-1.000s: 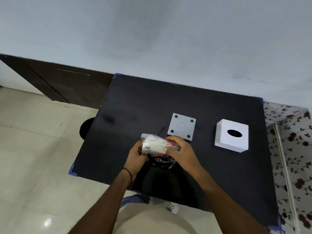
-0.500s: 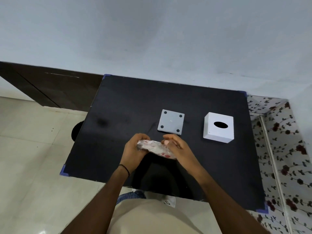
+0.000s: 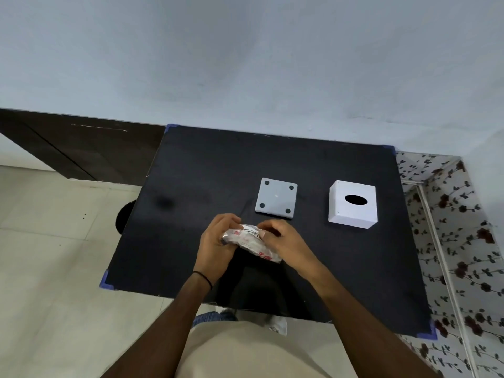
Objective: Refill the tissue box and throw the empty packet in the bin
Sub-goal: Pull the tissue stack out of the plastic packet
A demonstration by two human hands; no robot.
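I hold a clear tissue packet (image 3: 252, 241) with red print just above the black table (image 3: 341, 268), near its front middle. My left hand (image 3: 216, 242) grips the packet's left end. My right hand (image 3: 283, 241) pinches its top near a white label. The white tissue box cover (image 3: 353, 204), with a dark oval slot on top, stands to the right behind my hands. Its grey square base plate (image 3: 276, 198), with a dark dot in each corner, lies flat just behind my hands.
A dark round object (image 3: 124, 217) pokes out by the table's left edge, on the tiled floor. A floral-patterned surface (image 3: 461, 241) borders the table on the right. A pale wall runs behind the table, with dark wood panelling (image 3: 76, 148) to the left.
The packet has been turned over in my hands, so the dark printed side no longer faces me. Both hands have kept hold of it. The camera view has shifted a little.
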